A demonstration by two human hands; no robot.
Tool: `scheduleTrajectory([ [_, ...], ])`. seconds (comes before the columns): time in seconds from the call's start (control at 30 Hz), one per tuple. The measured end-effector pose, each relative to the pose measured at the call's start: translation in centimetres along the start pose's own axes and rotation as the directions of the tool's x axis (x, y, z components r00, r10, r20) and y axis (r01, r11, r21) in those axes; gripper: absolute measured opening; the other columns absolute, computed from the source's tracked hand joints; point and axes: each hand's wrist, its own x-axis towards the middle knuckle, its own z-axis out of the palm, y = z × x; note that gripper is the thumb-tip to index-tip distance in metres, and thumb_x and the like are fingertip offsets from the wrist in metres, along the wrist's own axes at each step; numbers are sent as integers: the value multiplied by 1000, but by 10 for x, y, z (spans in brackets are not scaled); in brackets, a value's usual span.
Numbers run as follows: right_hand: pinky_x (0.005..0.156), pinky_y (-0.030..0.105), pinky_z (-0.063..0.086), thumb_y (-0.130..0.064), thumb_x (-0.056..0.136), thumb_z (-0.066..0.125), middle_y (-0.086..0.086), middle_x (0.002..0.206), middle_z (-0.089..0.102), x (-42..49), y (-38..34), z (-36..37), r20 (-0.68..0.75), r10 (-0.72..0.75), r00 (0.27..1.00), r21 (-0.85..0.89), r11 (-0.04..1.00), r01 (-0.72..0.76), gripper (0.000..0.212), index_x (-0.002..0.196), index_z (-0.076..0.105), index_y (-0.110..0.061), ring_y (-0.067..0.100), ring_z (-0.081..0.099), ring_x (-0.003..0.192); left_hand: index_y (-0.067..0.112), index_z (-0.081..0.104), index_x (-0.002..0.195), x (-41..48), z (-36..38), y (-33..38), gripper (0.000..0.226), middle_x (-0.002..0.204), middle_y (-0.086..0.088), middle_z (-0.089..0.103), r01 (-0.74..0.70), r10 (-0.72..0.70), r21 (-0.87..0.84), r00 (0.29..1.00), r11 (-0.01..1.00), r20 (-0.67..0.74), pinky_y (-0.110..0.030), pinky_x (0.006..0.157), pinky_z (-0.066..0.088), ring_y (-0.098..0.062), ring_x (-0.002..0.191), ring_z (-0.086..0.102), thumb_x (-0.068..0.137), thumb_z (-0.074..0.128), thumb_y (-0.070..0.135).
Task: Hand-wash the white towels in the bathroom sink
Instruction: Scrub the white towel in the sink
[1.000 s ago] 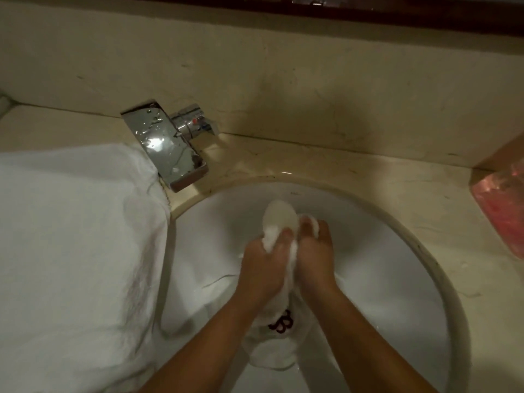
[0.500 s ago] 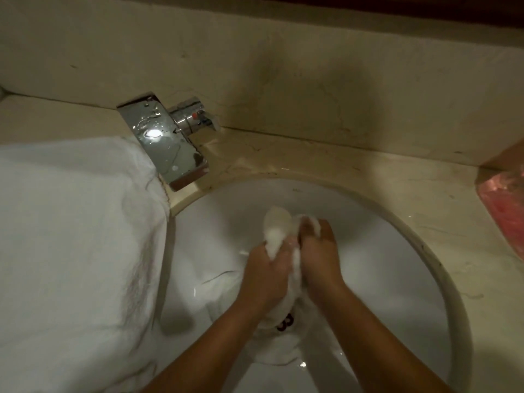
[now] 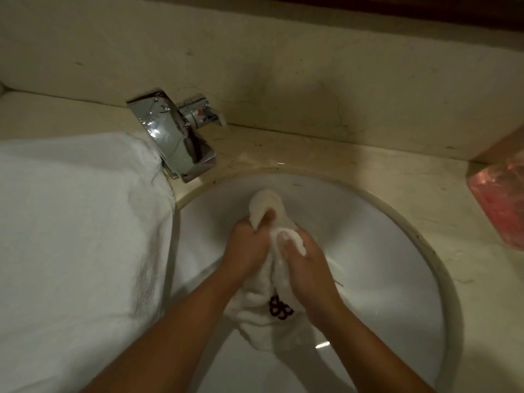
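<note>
Dim, yellowish bathroom. Beige veined stone counter point(image 3: 326, 154) along the far side and the right, meeting a wall point(image 3: 255, 66) of the same stone. Dark strip point(image 3: 397, 7) along the very top edge. Set into the counter, a round white sink point(image 3: 442, 279), wet, with a bright glint on the near-right slope. Far left of the sink, a chrome tap point(image 3: 173, 140), flat-spouted, speckled with drops, angled toward the bowl. On the counter to the left, a big towel point(image 3: 79, 222), white, spread wide, one edge hanging over the sink's left rim and reaching the tap's left side.

Over the middle of the sink, a small towel point(image 3: 255, 307), white, bunched between both hands. Left hand point(image 3: 249, 248) curled round the far end, a rounded fold poking out beyond the knuckles. Right hand point(image 3: 306, 268) closed on the bunch just beside it, thumb on top, with foam or a tuft of cloth over the nail. Lower part of the small towel hanging toward the near side, with a dark stitched mark point(image 3: 279, 306) between the wrists, unreadable.

At the right edge, something pink point(image 3: 502, 199) and see-through, cut off by the frame; hard to tell what. Drain hidden under cloth and arms. Standing water in the bowl or not: impossible to tell. Forearms cut off at the near edge.
</note>
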Motion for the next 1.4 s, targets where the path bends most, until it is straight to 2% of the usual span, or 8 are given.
scheduleTrajectory([
  [0.1, 78, 16, 51, -43, 105, 58, -12, 118, 66, 6, 8, -14, -17, 87, 996, 17, 996, -86, 31, 132, 53, -28, 4, 65, 105, 20, 71, 108, -17, -3, -8, 46, 95, 3, 76, 14, -15, 35, 1000, 999, 24, -25, 73, 58, -11, 85, 73, 97, 58, 63],
  [0.27, 101, 41, 53, -68, 100, 45, -8, 115, 64, 4, 19, 0, -35, 61, 998, -262, 963, -68, 59, 140, 45, -26, 17, 65, 109, 21, 55, 130, -29, 5, -22, 44, 106, 8, 68, -52, 54, 96, 998, 994, -22, -11, 67, 46, -8, 92, 68, 99, 62, 52],
  [0.47, 74, 5, 45, -32, 109, 56, -23, 104, 61, 13, 24, -18, -77, -53, 996, -206, 978, 36, 21, 128, 46, -34, -6, 62, 94, 16, 56, 131, -29, 3, -20, 45, 115, -2, 69, -94, 86, -71, 990, 993, -114, -30, 88, 55, -14, 101, 68, 98, 66, 45],
  [0.6, 88, 38, 57, -29, 94, 54, 0, 106, 69, 24, 15, -40, -324, -67, 944, -129, 991, 26, 33, 122, 60, -13, 23, 70, 103, 19, 59, 126, -34, -3, -5, 40, 110, 6, 69, -75, 56, -161, 991, 984, -122, -23, 86, 55, -8, 98, 68, 97, 68, 45],
  [0.9, 73, 20, 47, -50, 112, 34, -7, 110, 68, 3, -1, 6, -100, 50, 994, -13, 999, -52, 31, 126, 51, -28, 2, 63, 93, 22, 70, 104, -21, 17, -7, 41, 87, 3, 75, -50, 52, 35, 998, 998, -46, -26, 67, 55, -10, 79, 72, 101, 53, 60],
  [1.03, 90, 42, 55, -43, 113, 37, 7, 111, 70, 34, -8, -2, -196, 127, 972, 58, 991, -118, 37, 130, 56, -16, 27, 68, 103, 20, 69, 90, -38, 30, -3, 49, 77, 4, 71, -169, 174, 113, 984, 979, -36, -21, 63, 50, -4, 70, 67, 97, 50, 65],
  [1.17, 76, 22, 49, -42, 114, 37, -12, 103, 66, 10, -3, 2, -107, 55, 993, -27, 998, -58, 28, 123, 55, -24, 6, 65, 95, 19, 71, 96, -23, 19, 1, 44, 82, 4, 72, -89, 98, 88, 990, 992, -102, -21, 63, 48, -6, 75, 67, 103, 50, 57],
  [1.4, 95, 35, 52, -43, 112, 42, -9, 114, 68, 18, -8, 4, -75, 116, 990, 31, 993, -114, 28, 125, 58, -23, 17, 66, 110, 21, 67, 98, -25, 19, 0, 37, 82, 12, 66, -107, 125, 137, 984, 985, -130, -11, 64, 43, 1, 74, 61, 105, 49, 52],
])
